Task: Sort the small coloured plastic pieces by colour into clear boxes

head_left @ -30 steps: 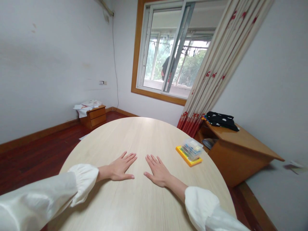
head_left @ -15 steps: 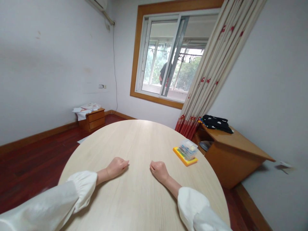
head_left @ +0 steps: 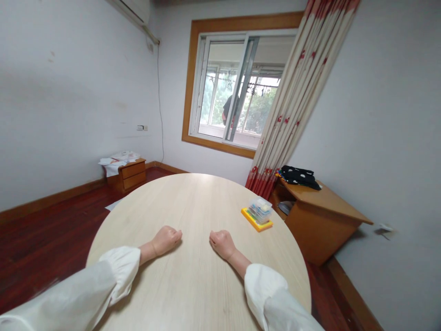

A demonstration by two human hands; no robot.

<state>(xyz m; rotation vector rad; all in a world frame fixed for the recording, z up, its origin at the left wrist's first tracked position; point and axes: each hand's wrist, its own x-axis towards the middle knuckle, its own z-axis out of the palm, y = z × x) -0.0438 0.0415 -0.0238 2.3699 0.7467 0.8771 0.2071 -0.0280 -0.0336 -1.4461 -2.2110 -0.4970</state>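
Nearest to me: two white puffed sleeves (head_left: 119,271), cuffs gathered above the wrists. Left hand (head_left: 166,240) clenched, fist resting on the round pale wood table (head_left: 193,202). Right hand (head_left: 223,243) same, balled up on the tabletop, knuckles facing the left one, clear gap between them. Past the right fist, near the table's right edge: yellow tray (head_left: 257,225) with a small stack of clear plastic boxes (head_left: 261,208) on it, contents too small to make out from where I stand. Neither hand touches it; right one is closer. Beyond the table, right side: wooden desk (head_left: 320,207), black cloth with white spots (head_left: 299,177) folded on top. Far left: low two-drawer cabinet (head_left: 132,176), papers (head_left: 119,159) heaped on it. Back wall: cream curtain with red flowers (head_left: 291,101) hanging slanted over the right of a sliding window (head_left: 220,128), wood-framed, greenery (head_left: 262,108) showing through the glass
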